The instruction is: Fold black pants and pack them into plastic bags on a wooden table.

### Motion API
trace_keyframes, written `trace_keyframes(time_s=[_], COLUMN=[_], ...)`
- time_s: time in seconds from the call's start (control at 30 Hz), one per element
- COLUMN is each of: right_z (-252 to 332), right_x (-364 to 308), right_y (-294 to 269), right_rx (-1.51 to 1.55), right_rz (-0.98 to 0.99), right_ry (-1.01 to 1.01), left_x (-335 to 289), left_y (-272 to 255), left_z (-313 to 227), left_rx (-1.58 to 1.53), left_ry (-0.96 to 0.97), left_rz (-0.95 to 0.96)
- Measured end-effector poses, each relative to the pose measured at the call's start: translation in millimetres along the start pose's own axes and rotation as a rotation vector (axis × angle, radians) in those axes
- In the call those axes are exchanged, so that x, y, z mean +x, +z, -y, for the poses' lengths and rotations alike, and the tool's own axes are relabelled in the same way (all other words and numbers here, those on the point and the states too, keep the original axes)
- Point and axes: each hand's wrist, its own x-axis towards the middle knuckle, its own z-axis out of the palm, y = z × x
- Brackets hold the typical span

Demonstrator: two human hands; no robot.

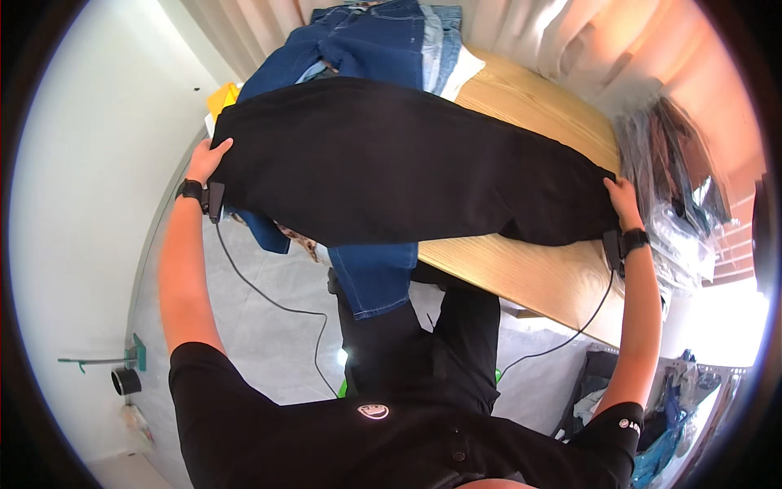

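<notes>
Bright light, blown-out glare at lower right; warm glow on the curtain — dark fisheye rim, bowed edges

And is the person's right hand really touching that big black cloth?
Touching. The head view shows the right hand gripping the black cloth at its right end, thumb on top.

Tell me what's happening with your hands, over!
Left fingers and right fingers gripping opposite ends. Black garment spread wide between them. Possibly in the way: blue jeans on wooden table, partly hidden behind garment.
</notes>
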Motion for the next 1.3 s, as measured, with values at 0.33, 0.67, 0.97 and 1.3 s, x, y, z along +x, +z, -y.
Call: trace_keyframes(time_s=[0.33,0.67,0.97,1.3], right_z=[-9,36,20,13], right_x=[-5,-12,31,-6], right_y=[1,-26,16,10], right_rx=[0.222,0.297,-0.067,-0.066], right_rz=[-0.079,-0.195,-0.156,-0.102], right_ry=[-0.159,-0.300,-0.098,-0.083], left_x=[8,7,73,-14], left_y=[3,-54,-21,-42], left_z=[14,-25,13,43], left_rx=[-0.108,-0.657,-0.083,-0.275], left_ry=[0.289,0.233,0.130,-0.069], left_rz=[-0.180,-0.057,-0.147,0.135])
